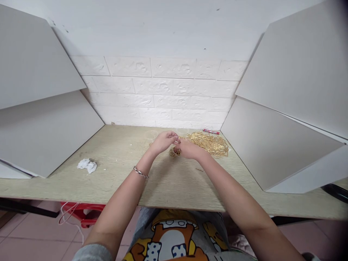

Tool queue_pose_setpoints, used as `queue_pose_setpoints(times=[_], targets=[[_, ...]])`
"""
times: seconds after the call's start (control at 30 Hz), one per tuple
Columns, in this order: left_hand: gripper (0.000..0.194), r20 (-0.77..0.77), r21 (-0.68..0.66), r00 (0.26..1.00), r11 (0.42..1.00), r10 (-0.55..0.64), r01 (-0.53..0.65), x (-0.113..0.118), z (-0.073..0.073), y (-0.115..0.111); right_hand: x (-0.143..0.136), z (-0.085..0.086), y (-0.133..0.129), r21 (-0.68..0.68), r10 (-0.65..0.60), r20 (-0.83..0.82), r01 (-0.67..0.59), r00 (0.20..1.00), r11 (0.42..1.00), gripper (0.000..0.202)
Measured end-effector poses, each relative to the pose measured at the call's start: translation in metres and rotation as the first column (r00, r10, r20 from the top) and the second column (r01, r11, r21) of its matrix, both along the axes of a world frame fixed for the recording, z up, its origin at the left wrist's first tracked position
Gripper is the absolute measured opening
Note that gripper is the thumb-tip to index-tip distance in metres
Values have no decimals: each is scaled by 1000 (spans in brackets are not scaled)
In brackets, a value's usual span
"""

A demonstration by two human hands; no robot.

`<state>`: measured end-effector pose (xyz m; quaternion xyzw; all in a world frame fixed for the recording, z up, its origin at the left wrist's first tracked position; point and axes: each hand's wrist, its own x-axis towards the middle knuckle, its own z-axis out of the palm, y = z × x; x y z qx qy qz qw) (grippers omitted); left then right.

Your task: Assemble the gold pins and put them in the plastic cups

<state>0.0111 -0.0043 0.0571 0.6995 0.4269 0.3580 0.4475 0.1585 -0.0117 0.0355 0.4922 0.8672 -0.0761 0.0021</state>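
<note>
Over the middle of the table, my left hand [165,140] has its fingers curled in towards the thumb, close beside the other hand. Anything between those fingertips is too small to make out. My right hand [187,148] bends its fingers down at a small cluster of gold-coloured pieces [174,152], which looks held in a small clear container. Its fingertips are partly hidden, and what they grip cannot be seen. Just right of this hand spreads a pile of thin gold-coloured metal pins [210,144].
A clear round dish [151,135] sits behind my left hand. Near the wall lies a red pen-like stick [211,131]. Crumpled white tissue [87,165] rests at the left. Pale panels [49,134] wall in both sides of the table [122,186]; a red stool [84,214] stands below.
</note>
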Motion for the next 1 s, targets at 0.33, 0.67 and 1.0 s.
queue_pose_setpoints(times=[0.33, 0.67, 1.0], targets=[[13, -66, 44, 997, 998, 39, -36, -1, 0, -1, -1, 6, 0, -3, 88, 20, -88, 996, 996, 31], [16, -97, 59, 995, 998, 28, -22, 0, -1, -1, 0, 9, 0, -25, 110, 37, -109, 993, 994, 23], [15, -144, 100, 990, 995, 5, 10, -1, -1, -2, 0, 8, 1, -26, 67, 26, -66, 997, 997, 22]])
